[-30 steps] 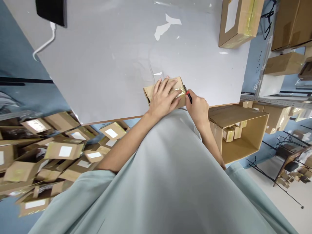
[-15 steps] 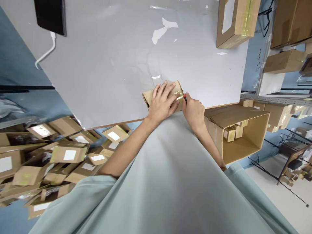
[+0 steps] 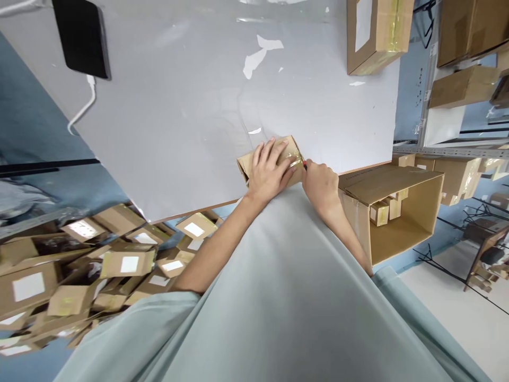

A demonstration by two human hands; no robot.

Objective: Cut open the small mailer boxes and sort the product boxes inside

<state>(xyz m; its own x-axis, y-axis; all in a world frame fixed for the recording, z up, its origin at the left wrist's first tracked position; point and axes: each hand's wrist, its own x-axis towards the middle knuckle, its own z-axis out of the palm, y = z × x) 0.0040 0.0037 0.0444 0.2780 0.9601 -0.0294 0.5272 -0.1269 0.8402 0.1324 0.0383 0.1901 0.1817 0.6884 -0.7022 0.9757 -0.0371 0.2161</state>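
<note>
A small cardboard box [image 3: 295,148] with shiny tape at its right end sits at the near edge of the grey table [image 3: 178,122], close against my shirt. Across its top lies my left hand [image 3: 265,172], fingers spread and reaching to the far edge, thumb by the tape, gripping it. My right hand [image 3: 321,185] is closed in a fist around a small red-and-black cutter [image 3: 305,165]. Only a short piece of the cutter shows, touching the box's right taped end; its blade cannot be made out.
A taped carton [image 3: 379,40] stands at the table's far right. A black phone [image 3: 81,40] with a white cable lies far left. White paper scraps [image 3: 254,62] are on the tabletop. Right of me, a large open carton [image 3: 358,217] holds small boxes; many boxes [image 3: 127,260] are heaped lower left.
The view has shifted slightly. My right hand and the cutter have moved a little toward me and to the right along the box's end. My left hand stays on the box.
</note>
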